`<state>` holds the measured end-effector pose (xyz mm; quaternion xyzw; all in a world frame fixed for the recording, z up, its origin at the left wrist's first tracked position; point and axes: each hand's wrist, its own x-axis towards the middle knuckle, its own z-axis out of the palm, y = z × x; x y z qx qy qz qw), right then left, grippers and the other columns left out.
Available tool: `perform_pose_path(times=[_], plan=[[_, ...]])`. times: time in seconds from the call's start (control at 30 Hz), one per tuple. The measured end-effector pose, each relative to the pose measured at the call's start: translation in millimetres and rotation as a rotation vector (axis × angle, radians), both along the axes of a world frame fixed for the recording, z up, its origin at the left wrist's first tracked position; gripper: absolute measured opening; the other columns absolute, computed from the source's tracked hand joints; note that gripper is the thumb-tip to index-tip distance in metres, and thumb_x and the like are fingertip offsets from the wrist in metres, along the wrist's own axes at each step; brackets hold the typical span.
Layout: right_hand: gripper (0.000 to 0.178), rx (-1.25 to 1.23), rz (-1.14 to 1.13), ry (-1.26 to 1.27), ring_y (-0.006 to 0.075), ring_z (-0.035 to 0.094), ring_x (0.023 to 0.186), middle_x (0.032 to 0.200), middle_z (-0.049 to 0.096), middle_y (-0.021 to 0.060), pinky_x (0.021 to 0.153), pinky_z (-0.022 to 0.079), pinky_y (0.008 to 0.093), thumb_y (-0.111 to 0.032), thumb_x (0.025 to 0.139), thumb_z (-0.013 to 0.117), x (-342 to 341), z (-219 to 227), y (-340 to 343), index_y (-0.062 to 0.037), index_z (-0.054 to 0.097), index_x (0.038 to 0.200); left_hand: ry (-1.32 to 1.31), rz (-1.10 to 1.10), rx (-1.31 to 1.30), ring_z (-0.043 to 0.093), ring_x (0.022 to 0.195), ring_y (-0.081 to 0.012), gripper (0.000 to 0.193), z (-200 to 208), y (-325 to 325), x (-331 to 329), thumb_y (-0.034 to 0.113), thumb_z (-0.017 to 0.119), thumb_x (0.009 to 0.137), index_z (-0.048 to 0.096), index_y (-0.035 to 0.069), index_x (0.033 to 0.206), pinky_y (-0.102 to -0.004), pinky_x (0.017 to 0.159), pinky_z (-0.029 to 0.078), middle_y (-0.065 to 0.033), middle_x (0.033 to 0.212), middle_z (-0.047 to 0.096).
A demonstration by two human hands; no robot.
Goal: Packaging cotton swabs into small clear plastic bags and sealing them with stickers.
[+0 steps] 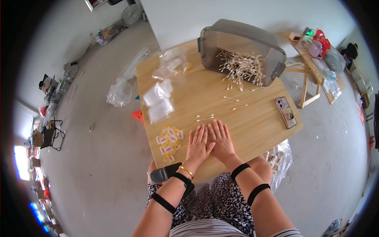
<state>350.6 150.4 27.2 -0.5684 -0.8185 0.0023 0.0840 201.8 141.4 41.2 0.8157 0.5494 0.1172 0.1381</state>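
Side by side near the table's front edge, my left hand [199, 146] and my right hand [222, 142] lie palms down with fingers stretched out. Their thumbs meet, and the inner edges nearly touch. What looks like thin swab sticks shows in the narrow gap; anything under the palms is hidden. Just beyond my fingertips lie two cotton swabs [205, 118]. Farther off are two more loose swabs [240, 107]. Left of my left hand sits a pile of small yellow-and-white paper labels [169, 141]. A grey translucent bin [244, 37] lies on its side at the back, with many cotton swabs [242, 67] spilling from its mouth.
Clear plastic bags [158, 102] lie along the table's left side. A phone [286, 112] rests near the right edge. A dark flat object [166, 173] is at the front left corner. A wooden side table [316, 67] with bags stands at right. Another plastic bag [119, 93] is on the floor.
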Motion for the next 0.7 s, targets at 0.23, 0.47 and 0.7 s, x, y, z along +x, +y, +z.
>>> perform_pose_path(times=[0.23, 0.47, 0.7], plan=[[0.092, -0.063, 0.028, 0.083, 0.0358, 0.012, 0.154, 0.164, 0.018, 0.0221, 0.125, 0.01, 0.0492, -0.064, 0.092, 0.049, 3.3, 7.6, -4.1, -0.0025, 0.025, 0.157, -0.154, 0.166, -0.002, 0.019, 0.152, -0.0328, 0.074, 25.7, -35.7, -46.3, 0.047, 0.042, 0.103, 0.024, -0.001, 0.156, -0.0545, 0.123, 0.008, -0.0204, 0.162, 0.026], [0.092, -0.119, 0.143, -0.022, 0.0353, 0.011, 0.154, 0.164, 0.017, 0.0222, 0.125, 0.009, 0.0491, -0.065, 0.095, 0.044, -29.6, 7.6, -56.6, -0.0013, 0.022, 0.157, -0.161, 0.488, 0.109, 0.05, 0.122, -0.0328, 0.036, 20.1, -74.0, -165.1, 0.027, 0.064, 0.093, 0.061, 0.01, 0.124, -0.0499, 0.109, 0.031, -0.0127, 0.125, 0.059], [0.089, -0.196, 0.189, -0.042, 0.0348, 0.011, 0.154, 0.165, 0.016, 0.0214, 0.125, 0.009, 0.0497, -0.063, 0.098, 0.041, -78.1, 18.1, -118.3, -0.0018, 0.019, 0.158, -0.153, 0.48, 0.067, 0.052, 0.112, -0.0285, 0.024, 14.2, -48.5, -153.6, 0.029, 0.075, 0.083, 0.066, 0.015, 0.101, -0.0453, 0.097, 0.036, -0.0063, 0.108, 0.06]])
